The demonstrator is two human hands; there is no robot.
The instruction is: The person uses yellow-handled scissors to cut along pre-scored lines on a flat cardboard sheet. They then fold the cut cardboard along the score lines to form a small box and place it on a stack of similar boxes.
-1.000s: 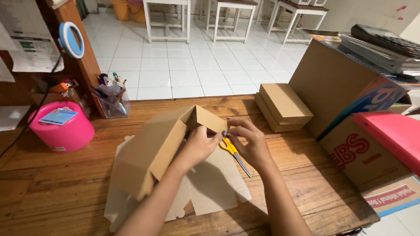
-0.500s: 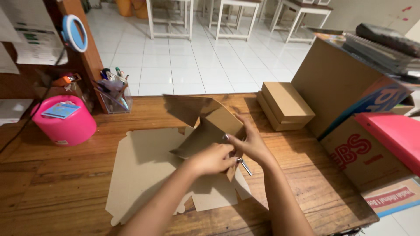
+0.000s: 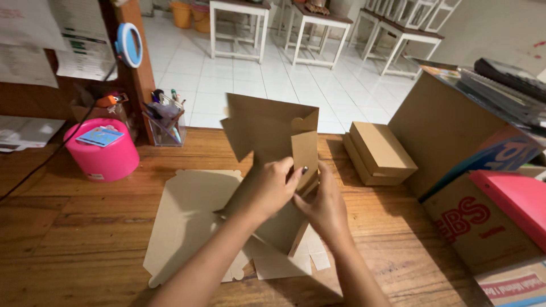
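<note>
Both hands held a half-folded box (image 3: 273,148) upright above the table (image 3: 74,227). Left hand (image 3: 267,190) fingers curled over a flap; right hand (image 3: 325,207) pinched its edge.

A wooden table (image 3: 74,227) is seen below the grip. Beyond it, a white tiled floor (image 3: 239,85) is lit brightly, with white stools (image 3: 236,23) stood on it; a pale wall (image 3: 489,34) is glimpsed far right.

Half-folded cardboard box (image 3: 273,142) between both hands (image 3: 270,187)
</note>
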